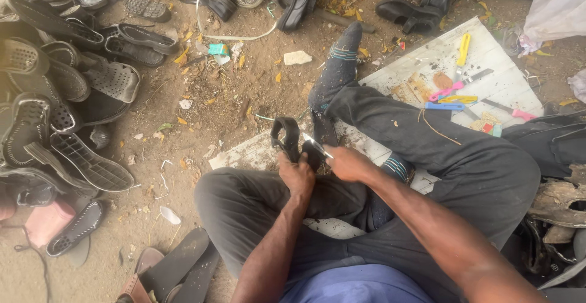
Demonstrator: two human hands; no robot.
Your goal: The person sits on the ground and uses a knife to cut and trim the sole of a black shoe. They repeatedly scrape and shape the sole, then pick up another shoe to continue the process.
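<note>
The left hand (297,175) is closed around a black sandal (292,139), holding it upright over the left knee, its looped strap standing above the fist. The right hand (347,162) grips a thin blade (318,145), fingers wrapped tight on the handle, with the pale tip laid against the sandal's edge just beside the left thumb. Both hands are close together, nearly touching, above the dark trousers (452,156) of crossed legs.

How far the cutting has gone is hard to tell — the sandal's edge under the blade is too small and dark to read. Pale scraps and shavings lie on the white board (488,53) beneath the legs, so some trimming looks already done; the blade on the sandal suggests the work is in hand, not finished.

On the far end of the board lie tools — a yellow cutter (464,48), a pink-handled knife (448,90) and a blue one (444,106), well apart from the hands. To the left, on bare earth, a large pile of dark shoes (67,95) and loose soles. More footwear lies along the top edge, with a white bag (558,10) at the upper right.
</note>
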